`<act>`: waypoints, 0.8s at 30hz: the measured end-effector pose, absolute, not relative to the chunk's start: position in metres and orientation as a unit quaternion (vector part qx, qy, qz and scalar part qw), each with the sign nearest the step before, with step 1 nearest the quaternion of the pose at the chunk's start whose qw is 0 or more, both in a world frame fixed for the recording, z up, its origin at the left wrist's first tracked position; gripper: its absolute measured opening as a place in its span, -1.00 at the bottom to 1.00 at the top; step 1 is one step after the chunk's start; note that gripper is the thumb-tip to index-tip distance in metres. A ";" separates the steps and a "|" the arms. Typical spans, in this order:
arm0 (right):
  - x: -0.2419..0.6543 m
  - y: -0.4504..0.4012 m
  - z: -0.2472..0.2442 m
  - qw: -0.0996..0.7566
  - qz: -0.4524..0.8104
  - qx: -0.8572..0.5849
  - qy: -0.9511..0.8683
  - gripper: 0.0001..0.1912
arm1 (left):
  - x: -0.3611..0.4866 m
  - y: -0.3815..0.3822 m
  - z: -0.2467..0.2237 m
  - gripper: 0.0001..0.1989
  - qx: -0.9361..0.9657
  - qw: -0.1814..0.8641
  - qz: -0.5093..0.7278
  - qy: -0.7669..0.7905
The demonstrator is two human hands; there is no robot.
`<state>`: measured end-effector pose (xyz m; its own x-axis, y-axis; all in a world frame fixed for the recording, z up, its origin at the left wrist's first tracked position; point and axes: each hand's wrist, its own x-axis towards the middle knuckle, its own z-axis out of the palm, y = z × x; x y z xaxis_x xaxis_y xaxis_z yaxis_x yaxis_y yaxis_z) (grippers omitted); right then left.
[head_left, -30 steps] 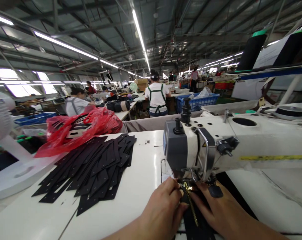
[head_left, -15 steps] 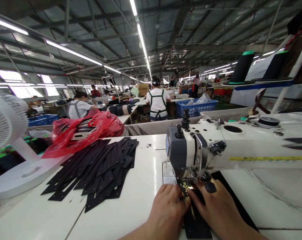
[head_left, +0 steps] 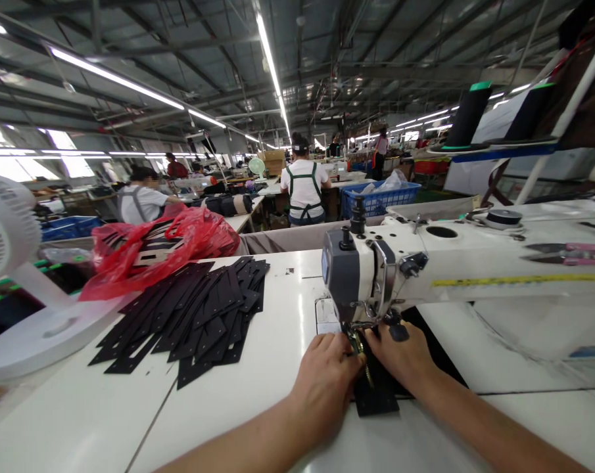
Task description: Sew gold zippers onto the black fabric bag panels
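A gold-toothed zipper (head_left: 367, 376) lies along a slot in a black panel (head_left: 377, 401) under the head of a white and grey sewing machine (head_left: 363, 272). My left hand (head_left: 329, 374) is closed, its fingers bent over the panel's left edge beside the zipper. On the other side, my right hand (head_left: 400, 348) grips the panel close to the presser foot; the machine partly hides its fingers. The needle and stitching point are hidden behind the machine head and my fingers. More black material (head_left: 438, 348) extends beneath and behind my right hand.
Left on the table sits a pile of black slotted strips (head_left: 213, 315), with a red plastic bag (head_left: 169, 246) behind it and a white fan (head_left: 25, 282) at the far left. Pink-handled snips (head_left: 573, 253) rest on the machine arm. Thread cones (head_left: 469, 117) stand upper right. Co-workers sit ahead.
The view has shifted, showing more of both forearms. The hands and black panel are farther forward, and more of the zipper shows between them. Both hands stay on the panel.
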<state>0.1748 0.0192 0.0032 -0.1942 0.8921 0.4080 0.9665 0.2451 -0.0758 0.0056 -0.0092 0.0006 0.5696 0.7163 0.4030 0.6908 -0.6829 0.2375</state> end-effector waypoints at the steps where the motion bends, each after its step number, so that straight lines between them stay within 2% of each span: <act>1: 0.179 0.013 0.005 0.189 -0.094 -0.600 -0.771 -0.70 | 0.003 -0.010 0.001 -0.79 0.883 0.039 0.244 0.399; 3: 0.189 -0.005 0.007 0.200 -0.099 -0.551 -0.804 -0.73 | -0.004 -0.015 0.002 -0.76 0.884 0.063 0.251 0.390; 6: 0.205 -0.032 0.007 0.229 -0.145 -0.380 -0.884 -0.56 | -0.014 -0.029 0.002 -0.68 0.901 0.084 0.250 0.345; 8: 0.211 -0.039 0.006 0.247 -0.155 -0.289 -0.912 -0.64 | -0.016 -0.036 0.003 -0.59 0.910 0.095 0.245 0.320; 11: 0.210 -0.028 0.014 0.257 -0.039 -0.325 -0.909 -0.64 | -0.011 -0.035 0.010 -0.52 0.901 0.118 0.246 0.338; 14: 0.204 -0.003 0.036 0.210 0.105 -0.399 -0.887 -0.74 | -0.002 -0.022 0.020 -0.73 0.869 0.120 0.218 0.428; 16: 0.201 0.008 0.048 0.190 0.127 -0.407 -0.884 -0.74 | 0.004 -0.014 0.023 -0.85 0.854 0.088 0.199 0.472; 19: 0.201 0.003 0.044 0.195 0.109 -0.406 -0.886 -0.75 | 0.008 -0.012 0.016 -0.88 0.859 0.050 0.191 0.473; 21: 0.202 -0.011 0.027 0.215 0.047 -0.378 -0.899 -0.73 | 0.010 -0.017 0.003 -0.95 0.882 0.032 0.191 0.430; 24: 0.204 -0.034 -0.005 0.273 -0.165 -0.290 -0.902 -0.62 | 0.014 -0.024 -0.015 -0.84 0.904 -0.055 0.239 0.351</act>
<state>0.2041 -0.0341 -0.0047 -0.6828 0.4336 0.5879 0.6140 0.7768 0.1402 0.0135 -0.0243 -0.0150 0.6393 0.6080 0.4708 0.6610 -0.7474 0.0677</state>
